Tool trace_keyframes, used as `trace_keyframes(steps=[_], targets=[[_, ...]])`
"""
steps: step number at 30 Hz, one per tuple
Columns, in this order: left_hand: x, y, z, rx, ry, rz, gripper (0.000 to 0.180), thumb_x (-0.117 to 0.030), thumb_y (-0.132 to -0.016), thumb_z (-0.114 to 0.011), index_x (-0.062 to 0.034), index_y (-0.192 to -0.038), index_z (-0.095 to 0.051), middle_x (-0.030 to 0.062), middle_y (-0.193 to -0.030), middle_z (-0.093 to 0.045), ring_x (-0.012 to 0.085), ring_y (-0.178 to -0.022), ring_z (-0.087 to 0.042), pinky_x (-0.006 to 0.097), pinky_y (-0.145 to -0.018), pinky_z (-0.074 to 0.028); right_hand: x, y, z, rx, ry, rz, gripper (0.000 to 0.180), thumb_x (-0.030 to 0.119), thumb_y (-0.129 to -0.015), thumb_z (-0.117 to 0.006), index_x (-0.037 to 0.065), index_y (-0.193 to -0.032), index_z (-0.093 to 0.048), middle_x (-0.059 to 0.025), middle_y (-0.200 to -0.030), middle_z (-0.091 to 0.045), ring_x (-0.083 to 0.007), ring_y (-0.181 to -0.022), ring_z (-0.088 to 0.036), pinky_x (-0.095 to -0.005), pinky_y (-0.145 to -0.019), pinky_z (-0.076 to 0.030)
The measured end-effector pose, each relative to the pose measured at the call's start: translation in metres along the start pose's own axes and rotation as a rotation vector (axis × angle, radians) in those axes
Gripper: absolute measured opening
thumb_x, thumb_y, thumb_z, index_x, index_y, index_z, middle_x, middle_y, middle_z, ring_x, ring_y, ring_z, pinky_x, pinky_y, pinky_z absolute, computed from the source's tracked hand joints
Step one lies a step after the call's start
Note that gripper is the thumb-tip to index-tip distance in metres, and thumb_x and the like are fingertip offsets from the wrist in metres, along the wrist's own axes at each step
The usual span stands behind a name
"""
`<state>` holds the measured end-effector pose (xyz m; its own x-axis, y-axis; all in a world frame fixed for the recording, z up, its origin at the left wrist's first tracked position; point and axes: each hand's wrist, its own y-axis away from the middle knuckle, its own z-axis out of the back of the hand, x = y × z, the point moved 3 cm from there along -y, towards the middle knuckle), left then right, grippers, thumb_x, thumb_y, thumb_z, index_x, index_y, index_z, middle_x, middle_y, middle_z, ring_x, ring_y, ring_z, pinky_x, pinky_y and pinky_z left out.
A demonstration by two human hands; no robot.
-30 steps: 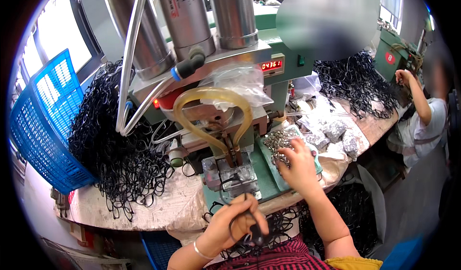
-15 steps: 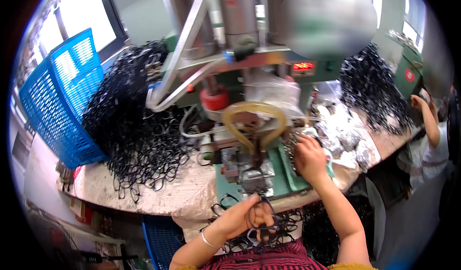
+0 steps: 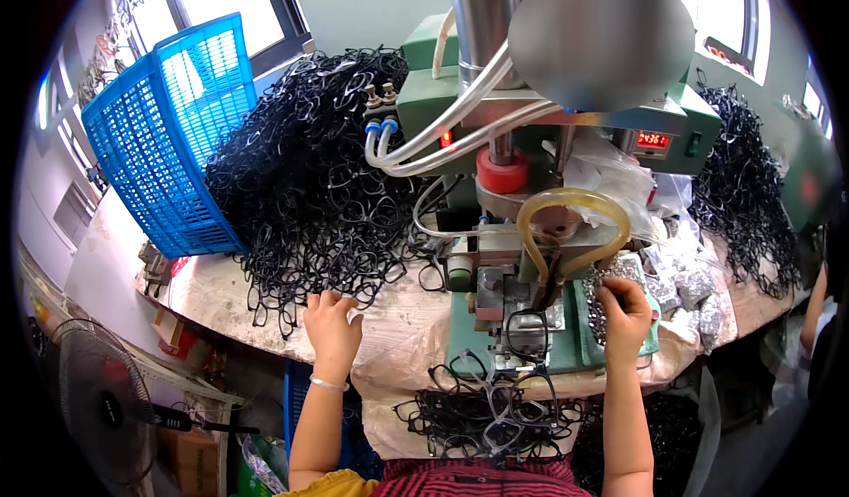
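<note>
My left hand (image 3: 332,332) reaches out at the front edge of a big pile of black eyeglass frames (image 3: 305,179). Its fingers are apart, and nothing shows in them. At the press's right side, my right hand (image 3: 626,318) is over a green tray (image 3: 587,338) of small shiny metal parts (image 3: 598,307). Its fingertips are pinched together; whatever is between them is too small to make out. Between the hands, a black eyeglass frame (image 3: 510,336) rests at the press's metal fixture (image 3: 517,298). More eyeglass frames (image 3: 460,417) lie heaped before my body.
The green press (image 3: 433,112) stands at the back, with a red collar (image 3: 501,172) and a yellowish looped tube (image 3: 575,196). A blue basket (image 3: 164,152) leans on the left. Silvery bags (image 3: 685,285) and another frame pile (image 3: 738,187) are right. A fan (image 3: 106,404) stands lower left.
My left hand has let go of an eyeglass frame and moved left to the pile. My right hand stays at the parts tray. The whole view has shifted.
</note>
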<state>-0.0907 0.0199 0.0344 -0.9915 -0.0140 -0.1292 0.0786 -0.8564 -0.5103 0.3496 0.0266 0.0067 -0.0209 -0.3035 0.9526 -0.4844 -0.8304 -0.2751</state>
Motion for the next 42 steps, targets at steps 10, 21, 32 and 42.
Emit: trace_keyframes(steps=[10,21,32,42], targets=[[-0.012,0.019,-0.071,0.078,0.657,0.098,0.013,-0.002,-0.084,-0.073,-0.0009,-0.097,-0.072,0.0138,-0.113,-0.07,0.031,-0.094,-0.067,0.036,-0.084,-0.054,0.001,0.047,0.102,-0.226,0.6,0.228,0.008,-0.004,-0.087,-0.069,-0.002,-0.094,-0.069,-0.0067,-0.093,-0.067,-0.0171,-0.089,-0.063,-0.0295,-0.085,-0.048],[-0.066,0.004,-0.071,-0.013,1.393,0.331,0.011,-0.011,-0.103,-0.059,-0.0016,-0.107,-0.062,-0.0016,-0.092,-0.061,0.0055,-0.081,-0.055,0.021,-0.072,-0.046,0.077,0.021,-0.047,0.252,0.263,0.389,0.023,-0.001,-0.077,-0.075,0.001,-0.099,-0.07,-0.0114,-0.095,-0.07,-0.0256,-0.09,-0.067,-0.0348,-0.081,-0.051],[-0.121,-0.008,0.039,-0.286,1.841,0.049,0.017,-0.014,-0.106,-0.052,-0.0017,-0.111,-0.061,0.0123,-0.103,-0.068,0.0239,-0.095,-0.068,0.039,-0.085,-0.057,0.06,0.04,-0.068,0.263,-0.327,-0.192,0.041,-0.002,-0.086,-0.072,-0.005,-0.124,-0.056,-0.0046,-0.103,-0.068,-0.0096,-0.096,-0.064,-0.0231,-0.089,-0.049],[-0.159,-0.019,0.078,-0.306,1.311,-0.5,0.009,-0.01,-0.098,-0.059,-0.0021,-0.1,-0.064,0.0154,-0.089,-0.071,0.0239,-0.082,-0.067,0.047,-0.092,-0.052,0.107,0.048,-0.043,0.421,0.117,0.103,0.044,0.006,-0.086,-0.07,0.002,-0.129,-0.06,-0.017,-0.128,-0.063,-0.0304,-0.125,-0.058,-0.0399,-0.105,-0.045]])
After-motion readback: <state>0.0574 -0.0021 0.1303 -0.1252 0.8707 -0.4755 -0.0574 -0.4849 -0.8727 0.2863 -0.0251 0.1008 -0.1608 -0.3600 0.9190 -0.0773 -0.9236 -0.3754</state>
